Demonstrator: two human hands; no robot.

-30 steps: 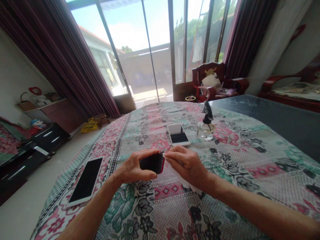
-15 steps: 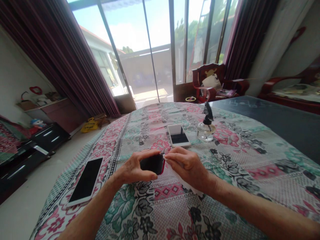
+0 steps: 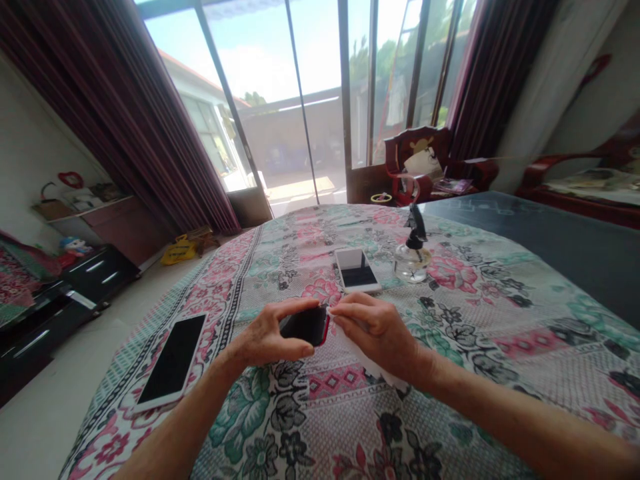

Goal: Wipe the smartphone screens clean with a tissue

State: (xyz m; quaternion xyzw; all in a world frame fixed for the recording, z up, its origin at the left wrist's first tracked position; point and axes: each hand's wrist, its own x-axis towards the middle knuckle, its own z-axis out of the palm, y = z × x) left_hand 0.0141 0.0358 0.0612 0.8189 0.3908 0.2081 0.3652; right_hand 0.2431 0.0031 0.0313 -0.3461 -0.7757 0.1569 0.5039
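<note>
Barely changed from half a second ago: same grip, same spot near the middle of the floral tablecloth (image 3: pixel 475 300). Pinched narrowly between thumb and fingertips of the left hand (image 3: pixel 265 337), a dark phone (image 3: pixel 305 325) with a red edge, just above the tablecloth. Against its right end, the right hand (image 3: pixel 377 330), fingers curled over a white wipe (image 3: pixel 365 360). Farther off, a white phone (image 3: pixel 357 270) beside a glass pump bottle (image 3: pixel 413 257); near left, a larger phone (image 3: pixel 173 360).
</note>
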